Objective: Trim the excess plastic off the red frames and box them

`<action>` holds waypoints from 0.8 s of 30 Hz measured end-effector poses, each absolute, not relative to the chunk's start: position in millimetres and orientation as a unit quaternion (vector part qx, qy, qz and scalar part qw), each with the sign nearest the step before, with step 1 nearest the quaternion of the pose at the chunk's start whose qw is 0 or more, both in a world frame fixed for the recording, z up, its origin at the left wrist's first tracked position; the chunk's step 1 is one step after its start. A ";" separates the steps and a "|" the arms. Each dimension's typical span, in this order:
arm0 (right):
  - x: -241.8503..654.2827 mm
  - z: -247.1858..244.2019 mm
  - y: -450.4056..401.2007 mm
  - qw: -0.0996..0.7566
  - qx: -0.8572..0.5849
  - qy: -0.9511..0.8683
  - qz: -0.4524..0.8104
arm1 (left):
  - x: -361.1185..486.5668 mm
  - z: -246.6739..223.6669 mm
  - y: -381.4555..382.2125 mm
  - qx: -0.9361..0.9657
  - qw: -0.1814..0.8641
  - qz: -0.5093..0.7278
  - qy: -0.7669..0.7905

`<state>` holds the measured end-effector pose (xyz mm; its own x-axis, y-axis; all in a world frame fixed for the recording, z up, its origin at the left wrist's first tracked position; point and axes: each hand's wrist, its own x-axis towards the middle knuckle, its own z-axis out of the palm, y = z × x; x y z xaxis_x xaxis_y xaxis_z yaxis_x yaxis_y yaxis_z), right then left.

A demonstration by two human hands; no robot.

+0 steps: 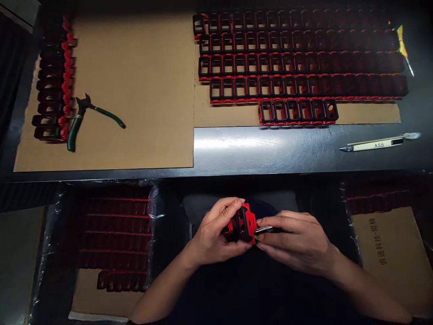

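Note:
Over my lap, my left hand [214,234] grips a red-and-black plastic housing [250,222] between thumb and fingers, its red end turned to the right. Against that red end, my right hand [297,239] pinches a slim metal tool [264,229]; most of it is hidden by the fingers, so its kind is unclear. Similar housings [299,111] stand in several rows at the back right of the table. Another column of housings [50,108] runs along the left side.
Green-handled cutting pliers [79,118] lie on a cardboard sheet [152,90]. At the right are a cream knife [377,145] marked A55, a thin stick with a white tip [411,135] and a yellow-handled tool [402,43]. Below the table edge, a plastic-lined box [152,216] holds more housings.

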<state>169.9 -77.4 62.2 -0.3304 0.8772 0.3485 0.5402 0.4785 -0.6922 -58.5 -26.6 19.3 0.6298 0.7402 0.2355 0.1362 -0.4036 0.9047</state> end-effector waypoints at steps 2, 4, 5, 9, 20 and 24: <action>170.0 61.3 -78.5 0.359 -0.454 -0.781 0.235 | -58.6 18.7 -26.2 0.774 0.465 0.324 0.282; 170.3 61.0 -80.2 0.358 -0.454 -0.781 0.237 | -58.7 18.2 -25.9 0.775 0.465 0.324 0.278; 170.4 61.3 -81.1 0.356 -0.456 -0.781 0.237 | -58.7 18.0 -25.7 0.775 0.467 0.323 0.277; 171.1 64.8 -83.4 0.337 -0.470 -0.785 0.223 | -58.8 17.9 -25.3 0.775 0.468 0.321 0.278; 168.7 72.5 -85.6 0.309 -0.482 -0.786 0.232 | -61.6 22.2 -27.6 0.791 0.448 0.296 0.294; 168.3 72.3 -88.0 0.299 -0.487 -0.781 0.251 | -62.2 25.3 -27.3 0.803 0.436 0.274 0.301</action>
